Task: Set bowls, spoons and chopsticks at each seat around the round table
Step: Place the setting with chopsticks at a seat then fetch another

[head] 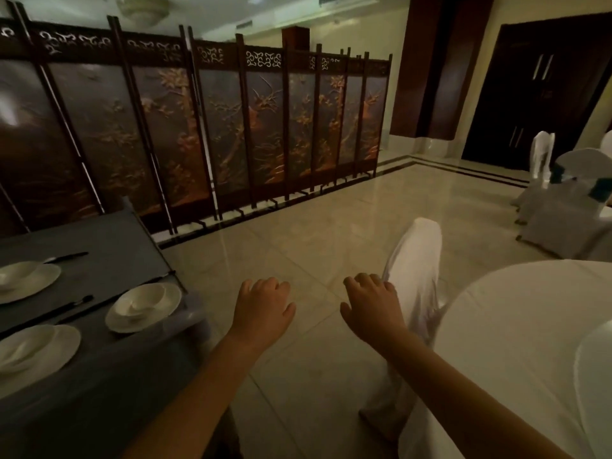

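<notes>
A: Head view, only one. Hands?

B: Both empty. Left hand [263,308] and right hand [372,309] are out front over the floor, palms down, fingers loosely curled, holding nothing, touching nothing.

A: Where's the tableware?

B: All on the grey side table [109,240] at left. Nearest is a bowl [140,298] sitting on a plate [165,308] at the table's near corner. Black chopsticks [66,311] lie just left of it. More bowl-and-plate sets further left. Can't make out spoons for certain.

A: And the target?

B: Round table [516,326], white cloth, lower right, with a covered chair [417,260] beside it. Right hand is close to that chair, can't tell if it touches.

A: Key relation?

B: The bowl lies left of and about level with the left hand, so the left hand is clearly nearer. Chopsticks run diagonally, near ends toward the person, far ends up-right. My guess is that the next pick is a leftward reach, then a carry right.
</notes>
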